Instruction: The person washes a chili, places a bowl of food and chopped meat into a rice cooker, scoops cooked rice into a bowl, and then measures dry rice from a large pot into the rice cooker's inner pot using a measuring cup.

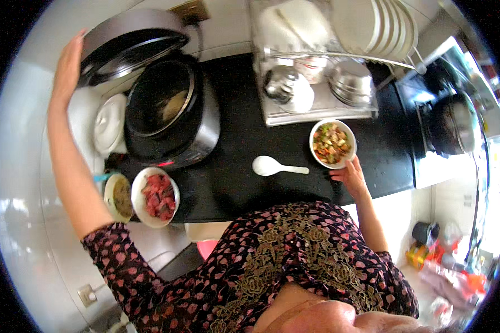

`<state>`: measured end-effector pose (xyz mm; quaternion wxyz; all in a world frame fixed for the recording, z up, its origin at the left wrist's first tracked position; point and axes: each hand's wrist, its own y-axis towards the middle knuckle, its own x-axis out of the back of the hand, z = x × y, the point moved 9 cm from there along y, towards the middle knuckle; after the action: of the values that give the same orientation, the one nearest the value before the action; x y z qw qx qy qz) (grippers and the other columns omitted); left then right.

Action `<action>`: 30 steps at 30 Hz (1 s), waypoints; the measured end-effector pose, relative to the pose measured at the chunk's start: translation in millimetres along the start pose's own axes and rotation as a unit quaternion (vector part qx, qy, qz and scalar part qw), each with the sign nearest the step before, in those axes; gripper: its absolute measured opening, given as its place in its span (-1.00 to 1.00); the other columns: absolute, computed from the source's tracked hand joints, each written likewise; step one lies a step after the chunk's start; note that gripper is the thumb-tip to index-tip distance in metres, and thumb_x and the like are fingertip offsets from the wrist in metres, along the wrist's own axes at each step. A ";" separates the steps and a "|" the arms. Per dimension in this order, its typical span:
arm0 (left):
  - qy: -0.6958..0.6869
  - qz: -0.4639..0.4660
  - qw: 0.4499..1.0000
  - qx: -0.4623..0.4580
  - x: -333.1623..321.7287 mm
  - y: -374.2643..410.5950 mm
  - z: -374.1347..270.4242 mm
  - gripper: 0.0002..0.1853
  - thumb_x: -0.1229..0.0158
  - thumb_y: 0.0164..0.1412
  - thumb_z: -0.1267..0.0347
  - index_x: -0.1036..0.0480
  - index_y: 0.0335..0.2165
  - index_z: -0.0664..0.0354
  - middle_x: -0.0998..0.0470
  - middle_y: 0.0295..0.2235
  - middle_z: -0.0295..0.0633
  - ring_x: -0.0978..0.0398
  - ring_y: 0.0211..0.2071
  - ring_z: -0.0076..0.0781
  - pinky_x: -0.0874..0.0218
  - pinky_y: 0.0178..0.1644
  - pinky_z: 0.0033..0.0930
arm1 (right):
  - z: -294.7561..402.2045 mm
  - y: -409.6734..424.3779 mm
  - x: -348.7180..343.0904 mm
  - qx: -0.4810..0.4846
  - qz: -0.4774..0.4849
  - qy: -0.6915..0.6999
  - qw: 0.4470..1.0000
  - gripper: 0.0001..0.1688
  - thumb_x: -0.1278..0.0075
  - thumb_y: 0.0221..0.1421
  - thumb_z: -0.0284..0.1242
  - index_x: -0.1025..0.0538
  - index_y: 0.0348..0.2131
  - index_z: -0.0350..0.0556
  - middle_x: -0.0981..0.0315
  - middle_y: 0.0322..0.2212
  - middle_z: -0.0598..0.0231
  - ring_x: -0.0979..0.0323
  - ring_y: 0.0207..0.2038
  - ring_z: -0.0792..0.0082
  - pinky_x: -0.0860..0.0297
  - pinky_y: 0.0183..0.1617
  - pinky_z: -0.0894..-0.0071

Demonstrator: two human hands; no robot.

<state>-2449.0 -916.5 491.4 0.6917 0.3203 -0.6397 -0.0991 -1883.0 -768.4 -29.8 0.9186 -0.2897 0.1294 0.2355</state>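
Observation:
My left hand (68,68) lies flat, fingers extended, against the outer edge of a rice cooker's raised lid (135,31). The dark inner pot of the rice cooker (206,137) shows a pale mass (176,106) at the bottom; what it is I cannot tell. At the right, my right hand (353,179) has its thumb on the rim of a white bowl (313,156) of chopped mixed food (332,143), other fingers below the rim. Between cooker and bowl, a white rice paddle (268,165) lies on the black countertop (233,183).
A white bowl (136,199) of raw red meat and a bowl (110,193) of brownish food sit near the left front edge. Behind stands a dish rack (321,114) with plates (358,29) and steel containers (352,83). A pan (446,123) rests at far right.

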 end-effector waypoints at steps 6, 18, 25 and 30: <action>0.011 0.018 0.999 -0.040 15.5 8.6 41.7 -0.43 0.32 0.31 0.02 -0.23 0.10 0.14 -0.26 0.10 -0.06 -0.14 0.16 -0.15 0.13 0.24 -0.24 | 20.8 -25.1 -39.3 0.061 -0.020 -0.125 0.990 -0.60 0.32 0.16 -0.49 -0.20 0.02 -0.12 -0.46 -0.40 0.14 -0.46 -0.60 0.45 -0.43 -0.63 0.57; 0.014 0.016 0.999 0.028 31.3 3.7 5.3 -0.43 0.30 0.30 0.06 -0.33 -0.03 0.33 -0.34 0.01 0.07 -0.23 0.07 -0.03 -0.02 0.16 -0.18 | 170.2 -59.1 -381.9 0.074 0.295 -0.197 0.932 -0.49 0.37 0.14 -0.52 -0.09 0.10 -0.23 -0.41 -0.40 0.09 -0.45 -0.59 0.40 -0.38 -0.67 0.58; 0.010 -0.001 1.000 0.001 32.0 12.4 9.6 -0.46 0.31 0.29 0.05 -0.35 -0.04 0.23 -0.37 -0.01 0.00 -0.25 0.05 -0.06 -0.04 0.14 -0.18 | 144.8 13.6 -539.5 0.045 0.349 -0.270 0.896 -0.52 0.34 0.10 -0.58 -0.12 0.04 -0.31 -0.43 -0.38 -0.07 -0.51 -0.55 0.23 -0.52 -0.55 0.43; -0.002 0.025 1.000 0.006 32.3 9.8 0.5 -0.47 0.35 0.30 0.05 -0.37 -0.08 0.18 -0.40 -0.04 -0.08 -0.28 0.01 -0.11 -0.07 0.11 -0.18 | 106.0 84.7 -576.8 0.023 0.288 -0.262 0.921 -0.55 0.28 0.12 -0.58 -0.14 0.03 -0.29 -0.38 -0.24 -0.12 -0.52 -0.47 0.05 -0.57 -0.53 0.28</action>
<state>-2446.9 -926.7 523.5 0.6909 0.3087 -0.6490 -0.0786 -2408.8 -850.8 230.8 0.8186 -0.1464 -0.0322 0.5545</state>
